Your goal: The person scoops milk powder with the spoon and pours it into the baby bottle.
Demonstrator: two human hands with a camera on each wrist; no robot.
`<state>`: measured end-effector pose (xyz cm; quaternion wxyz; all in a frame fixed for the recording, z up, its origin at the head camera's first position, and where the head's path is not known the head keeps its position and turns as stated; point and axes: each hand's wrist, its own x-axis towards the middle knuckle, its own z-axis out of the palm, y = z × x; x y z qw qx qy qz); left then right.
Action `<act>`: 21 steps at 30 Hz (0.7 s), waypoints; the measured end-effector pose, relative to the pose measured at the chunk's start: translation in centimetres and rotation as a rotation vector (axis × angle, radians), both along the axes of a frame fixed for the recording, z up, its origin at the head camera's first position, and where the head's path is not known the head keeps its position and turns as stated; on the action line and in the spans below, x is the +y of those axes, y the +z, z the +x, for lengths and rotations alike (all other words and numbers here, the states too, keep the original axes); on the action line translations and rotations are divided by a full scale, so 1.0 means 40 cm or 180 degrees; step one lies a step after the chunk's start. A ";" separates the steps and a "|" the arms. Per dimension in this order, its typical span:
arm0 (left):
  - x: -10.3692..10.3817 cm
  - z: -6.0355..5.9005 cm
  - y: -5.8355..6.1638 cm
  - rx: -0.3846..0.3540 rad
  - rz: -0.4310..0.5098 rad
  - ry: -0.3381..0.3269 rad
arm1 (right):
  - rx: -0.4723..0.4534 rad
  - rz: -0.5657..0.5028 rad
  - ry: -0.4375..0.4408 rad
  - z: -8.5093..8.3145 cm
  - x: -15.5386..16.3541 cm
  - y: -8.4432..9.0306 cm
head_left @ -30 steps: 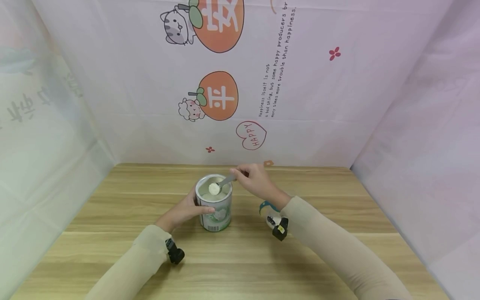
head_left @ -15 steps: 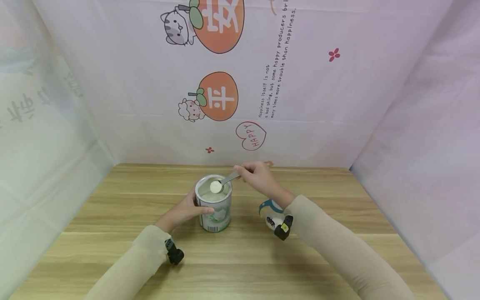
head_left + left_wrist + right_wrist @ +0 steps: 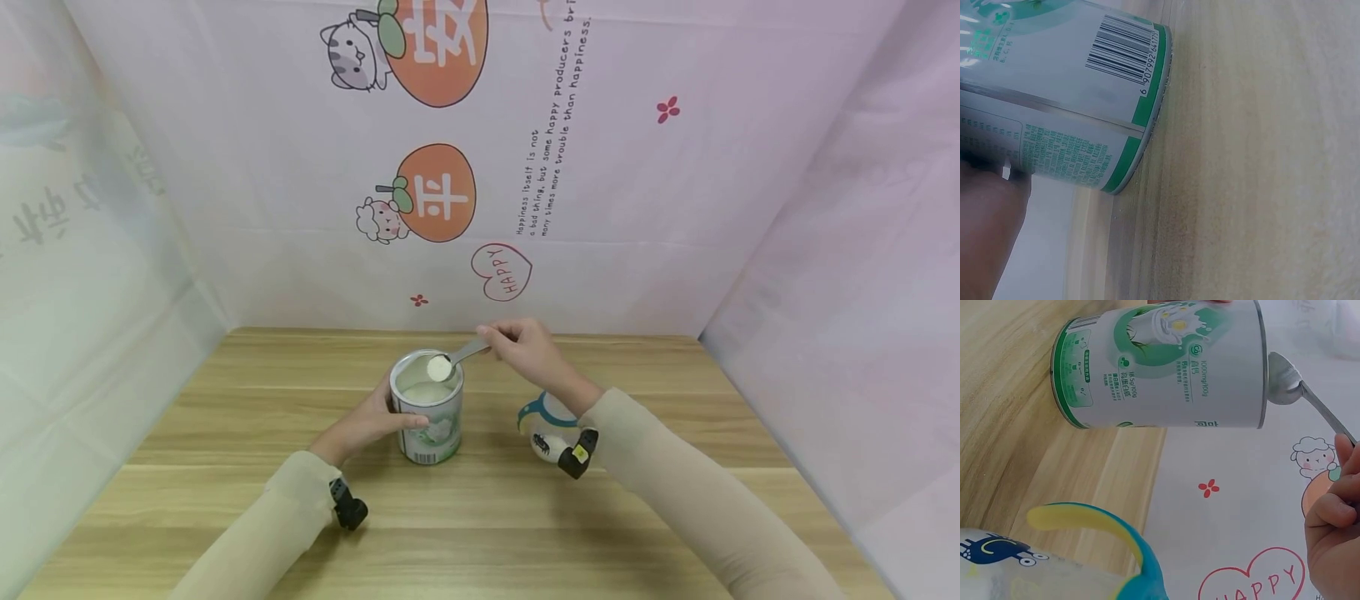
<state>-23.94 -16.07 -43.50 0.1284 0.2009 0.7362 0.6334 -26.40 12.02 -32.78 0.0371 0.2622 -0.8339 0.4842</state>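
Lifting a heaped metal spoon (image 3: pixel 448 363) of white powder just above the rim of the milk powder tin (image 3: pixel 427 407), the right hand (image 3: pixel 525 346) pinches the handle's far end between fingertips and thumb. The left hand (image 3: pixel 365 423) wraps the tin's side at about 8 o'clock, steadying it upright near the middle of the wooden table (image 3: pixel 225 467). A blue-handled toddler cup (image 3: pixel 546 423) stands at roughly 3 o'clock from the tin, just beside the right forearm. Judging from this, the bowl wants keeping level and travelling slowly, since the heap sits loose and any tilt would spill it; clearing the rim before swinging toward the cup seems wise. Compared with a second ago, the spoon has risen out of the tin and shifted toward 2 o'clock, and the right wrist has drawn back, uncovering more of the cup
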 end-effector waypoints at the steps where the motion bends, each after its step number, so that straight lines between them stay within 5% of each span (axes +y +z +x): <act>1: 0.000 0.000 0.000 0.0000 -0.0008 0.0001 | -0.0018 -0.0022 -0.0005 0.001 0.003 0.001; 21: 0.001 -0.003 -0.003 -0.0013 -0.0003 -0.0022 | -0.0018 -0.0153 -0.0281 0.042 0.076 0.034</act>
